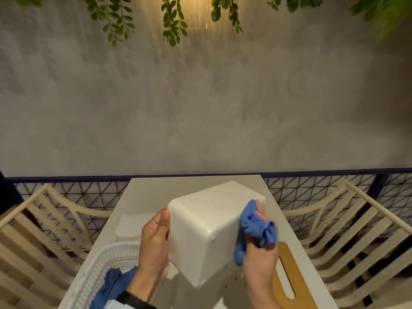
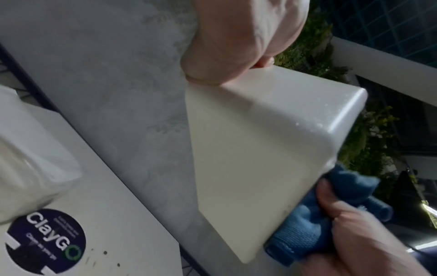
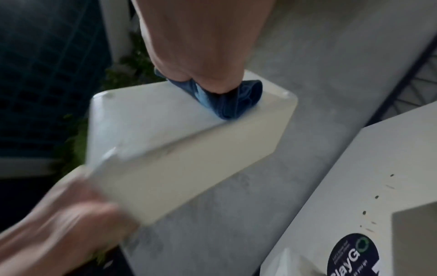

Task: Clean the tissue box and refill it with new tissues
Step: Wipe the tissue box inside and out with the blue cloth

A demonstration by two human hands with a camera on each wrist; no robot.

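Cleaning step: tissue box point(image 1: 207, 233) gripped, tilted, by left hand point(image 1: 155, 239); blue cloth point(image 1: 254, 230) bunched in right hand point(image 1: 260, 257), pressed to its side. Next, likely: turning to unwiped faces.

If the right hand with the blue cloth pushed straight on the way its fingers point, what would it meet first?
Judging from the head view, the right hand already presses the blue cloth against the white tissue box; pushing on, it would probably just slide along that face toward the box's far edge. Depth beyond is unclear.
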